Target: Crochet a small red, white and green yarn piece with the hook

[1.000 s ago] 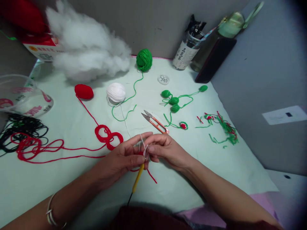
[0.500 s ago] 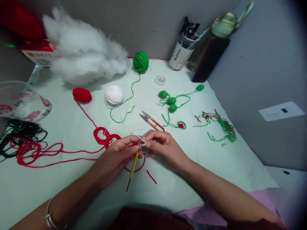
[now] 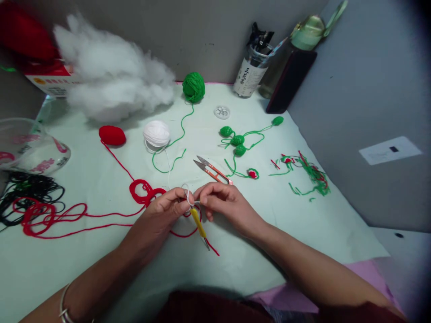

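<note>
My left hand is closed in a pinch on white yarn and the tip end of a crochet hook with a yellow handle. The hook hangs down and to the right from its fingertips. My right hand pinches the white yarn just right of the hook. A white loop stands at the left fingertips. White yarn runs up to the white ball. Red yarn curves beneath the hands, and a short red piece lies by the hook's lower end. Orange-handled snips rest just beyond my right hand.
Red ball, green ball and white stuffing lie at the back. Small green crocheted pieces and yarn scraps are at the right. A pen cup, phone and bottle stand behind. Black yarn lies left.
The hook's handle has swung from pointing down-left to down-right. The red piece at the left fingertips no longer shows. My right hand has drawn the white yarn slightly. The view has shifted a little.
</note>
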`<state>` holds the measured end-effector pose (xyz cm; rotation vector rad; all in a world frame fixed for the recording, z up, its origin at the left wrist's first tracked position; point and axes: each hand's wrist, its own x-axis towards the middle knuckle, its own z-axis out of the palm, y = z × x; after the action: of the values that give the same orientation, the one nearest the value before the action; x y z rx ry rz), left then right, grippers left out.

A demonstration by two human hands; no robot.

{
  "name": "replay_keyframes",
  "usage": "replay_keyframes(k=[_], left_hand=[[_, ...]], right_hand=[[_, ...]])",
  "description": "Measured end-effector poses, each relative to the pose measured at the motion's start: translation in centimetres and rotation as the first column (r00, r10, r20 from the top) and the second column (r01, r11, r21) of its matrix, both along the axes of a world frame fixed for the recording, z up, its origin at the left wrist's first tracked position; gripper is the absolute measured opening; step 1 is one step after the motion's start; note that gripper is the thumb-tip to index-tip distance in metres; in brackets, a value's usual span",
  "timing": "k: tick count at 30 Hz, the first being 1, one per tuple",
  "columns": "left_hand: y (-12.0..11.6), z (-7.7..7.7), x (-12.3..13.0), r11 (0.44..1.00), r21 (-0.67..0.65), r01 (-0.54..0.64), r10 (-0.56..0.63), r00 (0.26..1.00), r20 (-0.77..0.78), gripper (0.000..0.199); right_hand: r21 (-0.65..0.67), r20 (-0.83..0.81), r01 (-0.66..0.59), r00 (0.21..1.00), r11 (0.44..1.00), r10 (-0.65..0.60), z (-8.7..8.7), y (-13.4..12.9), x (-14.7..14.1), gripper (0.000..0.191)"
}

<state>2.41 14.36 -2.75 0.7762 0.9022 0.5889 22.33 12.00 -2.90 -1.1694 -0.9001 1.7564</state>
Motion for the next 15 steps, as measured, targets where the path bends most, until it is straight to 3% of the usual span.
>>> replay_keyframes(k=[6,12,15], left_hand=[[0.05,-0.14,-0.54,0.962,0.258,0.089,-0.068,0.994,-0.089,0.01],[0.13,-0.2,-0.74,0.988,0.148,0.053,-0.048,0.998,-0.035,0.013],[0.15,-0.07,-0.74,0.995,0.09,0.053,-0.055,0.998,0.018,0.014]], right_hand=[[-0.048,-0.063,-0.205,0.977,0.978,0.202,0.28,-0.28,-0.08,0.015],[0.137,0.099,-0.034,0.995,0.99,0.021,0.76,-0.02,0.46,0.01],[0.166,0.079,-0.023,0.997,0.986,0.01,1.04,-0.1,0.72,0.008]])
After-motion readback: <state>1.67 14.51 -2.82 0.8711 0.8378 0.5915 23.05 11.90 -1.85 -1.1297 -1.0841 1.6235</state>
